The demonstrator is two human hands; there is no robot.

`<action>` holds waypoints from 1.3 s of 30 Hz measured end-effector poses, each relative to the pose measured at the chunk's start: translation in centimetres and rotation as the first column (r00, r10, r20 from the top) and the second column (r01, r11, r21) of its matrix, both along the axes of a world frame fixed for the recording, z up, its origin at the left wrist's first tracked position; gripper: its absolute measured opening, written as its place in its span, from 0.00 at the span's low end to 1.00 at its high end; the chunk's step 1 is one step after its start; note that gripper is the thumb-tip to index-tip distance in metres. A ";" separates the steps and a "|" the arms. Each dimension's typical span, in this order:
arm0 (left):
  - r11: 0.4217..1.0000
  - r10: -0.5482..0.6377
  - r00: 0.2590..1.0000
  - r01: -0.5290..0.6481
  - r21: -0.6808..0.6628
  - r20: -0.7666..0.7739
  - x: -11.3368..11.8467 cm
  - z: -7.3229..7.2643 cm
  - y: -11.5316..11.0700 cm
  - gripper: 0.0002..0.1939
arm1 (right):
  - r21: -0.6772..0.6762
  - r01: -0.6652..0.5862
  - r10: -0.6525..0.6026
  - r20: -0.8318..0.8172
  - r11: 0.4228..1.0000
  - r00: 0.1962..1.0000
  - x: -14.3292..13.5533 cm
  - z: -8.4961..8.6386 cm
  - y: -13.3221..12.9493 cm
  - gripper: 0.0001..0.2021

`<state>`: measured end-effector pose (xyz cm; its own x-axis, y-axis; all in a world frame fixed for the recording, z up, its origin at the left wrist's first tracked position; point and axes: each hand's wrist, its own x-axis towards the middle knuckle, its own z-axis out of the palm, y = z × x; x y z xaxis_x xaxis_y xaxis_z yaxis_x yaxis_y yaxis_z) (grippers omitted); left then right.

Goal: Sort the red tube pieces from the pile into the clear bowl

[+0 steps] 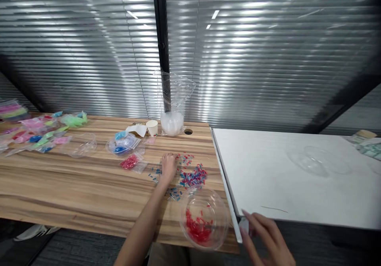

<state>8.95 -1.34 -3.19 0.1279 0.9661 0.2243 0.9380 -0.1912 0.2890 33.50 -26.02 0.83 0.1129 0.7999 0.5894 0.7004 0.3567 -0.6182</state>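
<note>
My left hand (168, 167) reaches out over the wooden table (74, 186) and rests palm down on a loose scatter of red and blue capsule-like pieces (193, 175). Whether its fingers pinch a piece is hidden. Near the table's front edge stands a clear plastic bowl (204, 217) with red pieces in its bottom. My right hand (266, 234) hovers at the near corner of the white table (297, 178), fingers spread, holding nothing.
A clear bag with white contents (172, 111) stands at the back by a black post. A small bag of red pieces (131, 162), a paper cup (152, 127), an empty clear bowl (81, 144) and several colourful bags (38, 133) lie to the left.
</note>
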 end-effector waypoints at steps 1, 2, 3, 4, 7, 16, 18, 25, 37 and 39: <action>1.000 -0.005 1.000 0.005 0.002 0.005 -0.1 -0.1 0.0 0.14 | -0.082 0.008 -0.011 -0.034 0.997 0.999 0.3 0.1 1.0 0.20; 1.000 -0.011 1.000 0.010 0.004 0.012 -0.1 -0.2 0.0 0.15 | -0.179 -0.015 -0.002 -0.097 0.984 0.995 0.5 0.2 1.9 0.20; 1.000 -0.016 1.000 0.016 0.006 0.018 -0.2 -0.3 0.0 0.16 | -0.277 -0.062 0.019 -0.158 0.959 0.987 0.7 0.2 2.7 0.21; 1.000 -0.023 0.999 0.023 0.008 0.025 -0.2 -0.4 0.0 0.17 | -0.370 -0.113 0.033 -0.215 0.922 0.976 0.8 0.2 3.4 0.21; 0.999 -0.042 0.998 0.042 0.007 0.042 -0.4 -0.7 0.0 0.20 | -0.535 -0.292 0.117 -0.337 0.793 0.934 0.2 0.0 5.2 0.25; 0.999 -0.042 0.994 0.042 -0.004 0.105 -0.3 -1.0 0.6 0.12 | -0.535 -0.503 0.230 -0.496 0.679 0.838 -1.2 0.2 9.6 0.22; 0.999 -0.044 0.993 0.045 -0.004 0.109 -0.2 -1.0 0.6 0.11 | -0.505 -0.469 0.163 -0.535 0.725 0.829 -0.8 0.6 10.9 0.22; 0.999 -0.039 0.993 0.039 0.005 0.114 0.0 -0.9 0.3 0.12 | -0.311 -0.299 0.039 -0.631 0.902 0.775 0.8 -0.8 20.0 0.20; 0.992 -0.028 0.988 0.047 -0.121 0.153 -1.3 -1.3 0.6 0.09 | -0.123 0.062 -0.135 -0.768 0.990 0.626 0.2 -4.6 26.1 0.25; 0.990 -0.022 0.988 0.042 -0.135 0.151 -1.4 -0.9 0.5 0.08 | -0.124 0.059 -0.131 -0.728 0.990 0.673 0.3 -4.7 25.5 0.25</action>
<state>7.55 -0.89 -4.10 0.1343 0.9850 0.1085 0.8765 -0.1691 0.4507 33.82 -0.48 -3.90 0.5575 0.8017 0.2156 0.0361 0.2360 -0.9711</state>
